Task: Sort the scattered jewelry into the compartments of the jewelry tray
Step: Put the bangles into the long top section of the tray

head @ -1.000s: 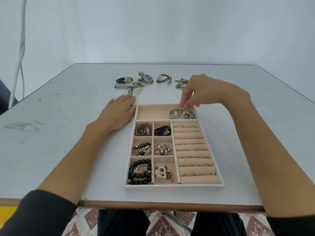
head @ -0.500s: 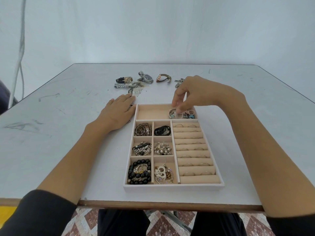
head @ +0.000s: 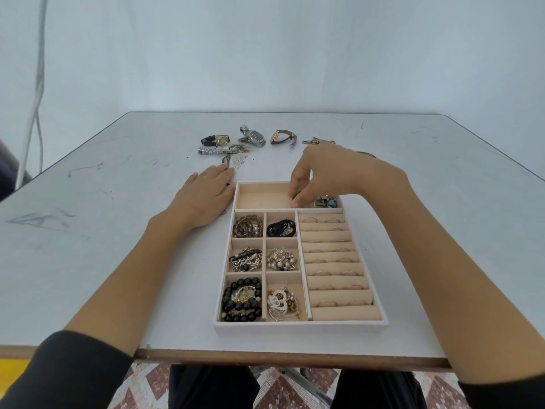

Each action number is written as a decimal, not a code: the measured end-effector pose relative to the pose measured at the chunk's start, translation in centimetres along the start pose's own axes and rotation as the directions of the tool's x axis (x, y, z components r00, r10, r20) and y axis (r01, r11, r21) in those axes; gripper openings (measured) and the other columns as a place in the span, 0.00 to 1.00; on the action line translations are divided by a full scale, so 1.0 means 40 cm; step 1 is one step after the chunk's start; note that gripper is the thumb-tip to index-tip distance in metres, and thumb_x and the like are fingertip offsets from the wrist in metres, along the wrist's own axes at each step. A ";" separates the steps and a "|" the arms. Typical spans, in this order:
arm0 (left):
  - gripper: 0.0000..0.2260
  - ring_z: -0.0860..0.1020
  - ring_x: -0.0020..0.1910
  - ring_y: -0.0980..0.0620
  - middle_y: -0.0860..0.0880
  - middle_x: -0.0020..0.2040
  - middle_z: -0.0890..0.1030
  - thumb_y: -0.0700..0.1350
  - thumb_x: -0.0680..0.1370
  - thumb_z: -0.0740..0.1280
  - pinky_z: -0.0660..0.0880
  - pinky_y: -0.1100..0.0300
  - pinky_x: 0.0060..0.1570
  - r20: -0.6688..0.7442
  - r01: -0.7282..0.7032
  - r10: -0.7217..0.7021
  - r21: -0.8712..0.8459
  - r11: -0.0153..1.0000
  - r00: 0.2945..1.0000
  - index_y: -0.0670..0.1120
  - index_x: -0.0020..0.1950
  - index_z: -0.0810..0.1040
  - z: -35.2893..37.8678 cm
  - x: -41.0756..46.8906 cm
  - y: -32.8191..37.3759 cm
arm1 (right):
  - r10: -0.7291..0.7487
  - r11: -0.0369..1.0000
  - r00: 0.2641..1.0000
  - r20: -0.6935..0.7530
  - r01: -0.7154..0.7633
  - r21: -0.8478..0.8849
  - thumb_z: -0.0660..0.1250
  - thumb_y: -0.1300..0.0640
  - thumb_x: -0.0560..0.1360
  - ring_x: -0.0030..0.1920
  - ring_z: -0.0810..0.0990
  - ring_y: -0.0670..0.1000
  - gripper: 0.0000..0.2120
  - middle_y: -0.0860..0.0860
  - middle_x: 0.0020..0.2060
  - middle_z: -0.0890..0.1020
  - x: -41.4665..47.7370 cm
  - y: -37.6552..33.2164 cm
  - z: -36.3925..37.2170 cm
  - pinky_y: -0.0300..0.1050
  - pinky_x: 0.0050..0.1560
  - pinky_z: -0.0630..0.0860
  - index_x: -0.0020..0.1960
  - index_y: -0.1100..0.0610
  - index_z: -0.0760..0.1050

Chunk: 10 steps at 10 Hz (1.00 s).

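A jewelry tray [head: 298,326] is shown on a pale surface [head: 118,231], close to its near edge. The right hand [head: 320,172] is lowered into the long top compartment [head: 262,197], with its fingertips [head: 295,202] bunched against the lining. Whether a small piece is pinched there cannot be told. A little cluster of jewelry [head: 326,201] is lodged just beside the fingertips, at the compartment's right end. The left hand [head: 206,194] is laid flat and relaxed on the surface, against the tray's far left corner.

Anything held is best set down in the bare left part of the compartment, apart from the cluster, so that chains are not tangled. The six small compartments are filled, and rings are seated in the ring rolls [head: 333,261]. Several watches [head: 253,137] and a glittering piece [head: 237,163] are left unsorted beyond the tray. To reach them, the far rim has to be cleared.
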<state>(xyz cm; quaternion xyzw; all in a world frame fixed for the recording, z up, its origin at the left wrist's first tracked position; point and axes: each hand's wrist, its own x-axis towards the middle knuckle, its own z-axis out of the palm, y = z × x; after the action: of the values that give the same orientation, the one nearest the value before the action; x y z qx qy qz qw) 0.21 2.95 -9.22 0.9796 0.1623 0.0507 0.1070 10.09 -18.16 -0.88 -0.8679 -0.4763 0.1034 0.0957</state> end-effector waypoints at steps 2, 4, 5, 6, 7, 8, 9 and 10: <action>0.23 0.50 0.77 0.52 0.50 0.79 0.53 0.51 0.84 0.47 0.46 0.51 0.75 0.008 0.004 -0.004 0.003 1.000 1.000 0.47 0.78 0.54 0.002 0.001 -0.002 | -0.018 1.000 1.000 0.012 0.018 0.006 0.76 0.51 0.68 0.33 0.75 0.45 0.08 0.51 0.41 0.84 0.011 0.005 0.007 0.42 0.40 0.74 0.47 0.51 0.84; 0.23 0.50 0.77 0.52 0.50 0.79 0.53 0.51 0.84 0.47 0.46 0.51 0.75 0.006 0.003 -0.003 0.010 1.000 1.000 0.48 0.78 0.54 0.001 0.001 -0.002 | -0.051 0.994 0.999 0.001 0.051 0.099 0.74 0.48 0.69 0.34 0.77 0.44 0.08 0.47 0.36 0.83 0.013 0.021 0.004 0.40 0.38 0.74 0.45 0.50 0.84; 0.23 0.50 0.77 0.52 0.50 0.79 0.53 0.51 0.84 0.47 0.46 0.51 0.75 0.005 0.001 -0.001 0.011 1.000 1.000 0.48 0.78 0.54 0.001 0.002 -0.002 | -0.016 0.956 0.984 -0.177 0.067 0.287 0.73 0.49 0.71 0.33 0.78 0.44 0.08 0.49 0.34 0.83 0.012 0.040 -0.006 0.30 0.31 0.70 0.43 0.53 0.83; 0.23 0.50 0.77 0.52 0.50 0.79 0.53 0.51 0.84 0.47 0.46 0.51 0.75 0.008 0.001 -0.001 0.014 1.000 1.000 0.48 0.78 0.54 0.002 0.003 -0.004 | 0.093 0.910 0.923 -0.374 0.074 0.408 0.70 0.49 0.73 0.36 0.79 0.46 0.11 0.51 0.36 0.84 0.024 0.080 -0.008 0.31 0.32 0.71 0.42 0.57 0.82; 0.23 0.50 0.77 0.51 0.50 0.79 0.53 0.51 0.83 0.47 0.46 0.51 0.75 0.009 0.001 -0.001 0.012 1.000 1.000 0.48 0.78 0.54 0.003 0.003 -0.004 | 0.223 0.916 0.839 -0.496 -0.006 0.402 0.69 0.51 0.73 0.37 0.76 0.44 0.08 0.46 0.33 0.81 0.042 0.134 0.009 0.44 0.43 0.74 0.42 0.55 0.82; 0.23 0.50 0.77 0.52 0.50 0.79 0.53 0.51 0.83 0.47 0.46 0.51 0.75 0.010 0.006 -0.006 0.007 1.000 1.000 0.48 0.78 0.54 0.002 0.002 -0.001 | 0.321 0.922 0.775 -0.545 -0.124 0.366 0.68 0.54 0.73 0.48 0.75 0.48 0.06 0.50 0.46 0.81 0.057 0.187 0.038 0.49 0.52 0.74 0.47 0.53 0.81; 0.23 0.50 0.77 0.52 0.50 0.79 0.53 0.51 0.83 0.47 0.45 0.52 0.75 0.012 0.008 -0.008 0.008 1.000 1.000 0.48 0.78 0.54 0.000 0.000 0.001 | 0.363 0.932 0.769 -0.527 -0.303 0.200 0.67 0.53 0.74 0.62 0.70 0.56 0.16 0.56 0.60 0.73 0.071 0.230 0.068 0.52 0.61 0.68 0.60 0.53 0.76; 0.23 0.50 0.77 0.51 0.50 0.79 0.53 0.51 0.84 0.47 0.45 0.52 0.75 0.010 0.009 -0.009 0.008 1.000 1.000 0.48 0.78 0.54 -0.001 -0.002 0.004 | 0.426 0.898 0.789 -0.443 -0.427 0.102 0.63 0.46 0.75 0.72 0.59 0.59 0.27 0.59 0.70 0.63 0.076 0.258 0.091 0.58 0.69 0.56 0.72 0.52 0.63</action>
<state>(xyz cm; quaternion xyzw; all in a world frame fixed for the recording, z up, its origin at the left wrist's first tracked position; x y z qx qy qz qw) 0.17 2.79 -9.14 0.9796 0.1662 0.0446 0.1041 19.01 -20.79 -7.37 -0.9526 -0.2326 -0.0845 0.1769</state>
